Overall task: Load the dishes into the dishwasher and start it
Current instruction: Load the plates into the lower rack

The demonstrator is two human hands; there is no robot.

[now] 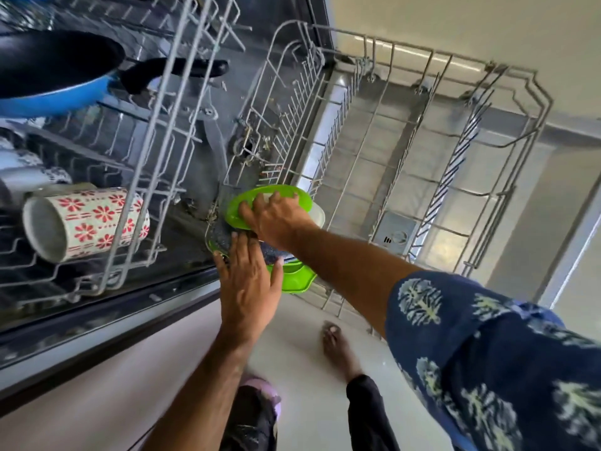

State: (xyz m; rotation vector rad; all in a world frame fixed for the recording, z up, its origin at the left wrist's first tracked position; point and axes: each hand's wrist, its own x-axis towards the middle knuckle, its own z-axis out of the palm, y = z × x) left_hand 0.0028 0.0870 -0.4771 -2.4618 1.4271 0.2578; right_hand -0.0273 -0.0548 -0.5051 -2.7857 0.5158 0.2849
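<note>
My right hand [276, 219] lies with spread fingers on the face of a round green plate [247, 203] at the near left corner of the pulled-out lower rack [455, 177]; a pale rim shows behind the plate. Just below it, my left hand [248, 278] rests flat, fingers straight, on a dark speckled dish with a green rim [294, 278]. Most of that dish is hidden under my hand. The rest of the lower rack holds nothing.
The upper rack [153, 151] at left carries a blue frying pan [55, 76] with a black handle, a mug with red flowers [87, 222] lying on its side, and metal cups behind it. The open dishwasher door [374, 135] lies under the lower rack. My bare foot [338, 346] stands on the pale floor.
</note>
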